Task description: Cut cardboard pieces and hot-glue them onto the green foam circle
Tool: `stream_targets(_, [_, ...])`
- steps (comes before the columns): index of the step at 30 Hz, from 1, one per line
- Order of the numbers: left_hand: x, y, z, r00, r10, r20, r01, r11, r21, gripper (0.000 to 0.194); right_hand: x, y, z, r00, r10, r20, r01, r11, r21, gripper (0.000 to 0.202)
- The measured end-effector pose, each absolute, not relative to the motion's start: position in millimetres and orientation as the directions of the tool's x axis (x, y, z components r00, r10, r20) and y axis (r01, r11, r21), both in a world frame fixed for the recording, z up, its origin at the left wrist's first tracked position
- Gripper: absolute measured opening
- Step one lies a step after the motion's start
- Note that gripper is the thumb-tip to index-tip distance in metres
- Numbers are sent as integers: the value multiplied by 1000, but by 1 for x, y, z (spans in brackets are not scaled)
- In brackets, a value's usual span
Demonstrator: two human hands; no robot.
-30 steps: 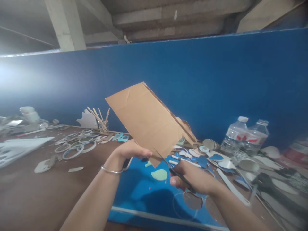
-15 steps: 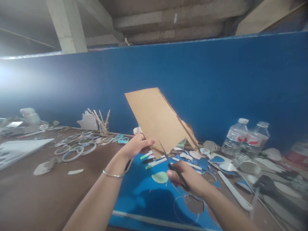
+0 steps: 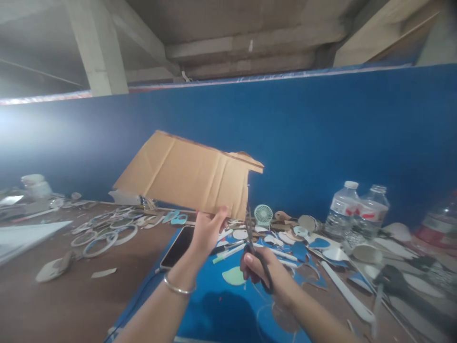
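While the left hand [image 3: 209, 231] pinches the lower edge of the brown cardboard [image 3: 185, 174], holding it tilted above the table [image 3: 60, 305], the head view shows the right hand [image 3: 274, 269] wrapped around the handles of the scissors [image 3: 250, 236]. Their blades point up just beside the cardboard's lower right corner; whether they touch it, I cannot tell. Near the right hand, a pale green cutout [image 3: 233, 276] lies on a blue sheet [image 3: 203, 290]; two bottles [image 3: 342, 209] stand far right.

From my remote feed I see a smooth, deep-blue wall panel [image 3: 282, 126] behind a brown tabletop [image 3: 67, 305]. Grey concrete ceiling beams [image 3: 200, 47] and a pale, squared concrete pillar [image 3: 95, 52] show above; white glare [image 3: 10, 126] brightens the panel's left.
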State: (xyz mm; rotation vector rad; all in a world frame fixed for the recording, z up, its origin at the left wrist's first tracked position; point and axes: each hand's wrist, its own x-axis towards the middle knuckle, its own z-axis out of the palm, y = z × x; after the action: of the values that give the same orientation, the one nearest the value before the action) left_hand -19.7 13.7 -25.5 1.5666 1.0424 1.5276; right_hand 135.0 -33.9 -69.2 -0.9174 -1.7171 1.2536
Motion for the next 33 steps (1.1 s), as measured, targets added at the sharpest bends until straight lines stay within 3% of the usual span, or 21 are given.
stream_targets(2, [-4,10,-38,-144,897,419,-9,-424,906,37,131,-34,-72,-399,902,168,90,221,-971,41])
stream_targets(6, [14,5,-60,-154,933,326,-94,-342,935,29,130,-34,-71,-373,913,164,77,207,-975,45])
stream_targets(14, [20,-2,-64,-184,925,332,-166,-362,917,21,134,-33,-67,-398,904,157,102,213,-972,41])
stream_targets(20, [30,-11,-68,-79,984,158,-230,-172,958,37,134,-33,-63,-383,904,192,49,227,-973,36])
stream_targets(25, [29,-10,-66,-221,943,250,-220,-298,929,26,132,-28,-68,-342,924,173,94,217,-972,47])
stream_targets(33, [26,-9,-68,-212,940,269,-214,-313,925,27,130,-23,-82,-293,942,167,114,207,-972,47])
